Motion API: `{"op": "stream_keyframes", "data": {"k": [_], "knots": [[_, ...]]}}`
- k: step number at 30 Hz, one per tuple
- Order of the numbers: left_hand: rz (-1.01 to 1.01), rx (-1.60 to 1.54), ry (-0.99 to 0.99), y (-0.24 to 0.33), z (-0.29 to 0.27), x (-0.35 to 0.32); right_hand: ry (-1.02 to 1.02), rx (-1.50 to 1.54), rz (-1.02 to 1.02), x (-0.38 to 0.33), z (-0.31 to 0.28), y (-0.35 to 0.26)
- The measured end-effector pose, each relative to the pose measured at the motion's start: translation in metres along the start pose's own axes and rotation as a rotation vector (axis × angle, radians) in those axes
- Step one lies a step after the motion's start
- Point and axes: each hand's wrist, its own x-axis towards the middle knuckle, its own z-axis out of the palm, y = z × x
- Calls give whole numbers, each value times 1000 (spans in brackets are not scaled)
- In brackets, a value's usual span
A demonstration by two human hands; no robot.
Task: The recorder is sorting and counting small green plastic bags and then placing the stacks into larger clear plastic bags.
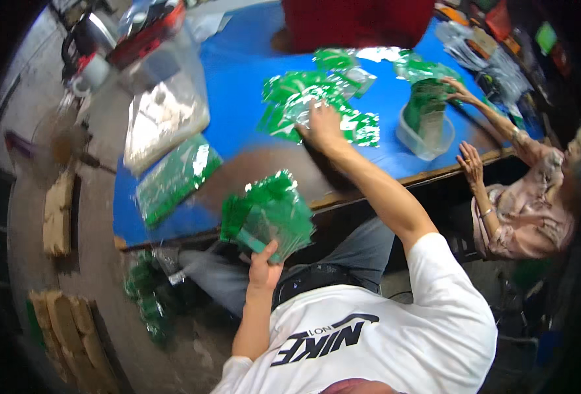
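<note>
My left hand is closed around the lower edge of a fanned stack of green clear-plastic packets, held over my lap just off the table edge. My right hand reaches onto a loose pile of shiny green packets on the blue table. Its thumb and fingers look apart and rest on the packets, though slight blur softens the fingertips. Left of the pile lies a neat bundle of green packets in clear wrap.
A clear bin of white items stands at the table's left. At right, a co-worker's hand touches green packets in a clear tub; their other hand is by the edge. A red container stands at the back.
</note>
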Motion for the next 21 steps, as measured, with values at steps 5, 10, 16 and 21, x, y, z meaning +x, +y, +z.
{"op": "stream_keyframes", "data": {"k": [5, 10, 16, 21], "knots": [[48, -40, -34, 1, -8, -5, -260, 179, -69, -2, 9, 7], [49, -46, -27, 11, 1, -10, -21, 657, -681, -44, -97, -51], [99, 169, 59, 9, 27, -3, -806, 826, -377, -38, -94, -68], [93, -22, 56, 7, 8, -18, -411, 156, -332, -33, -14, -35]]}}
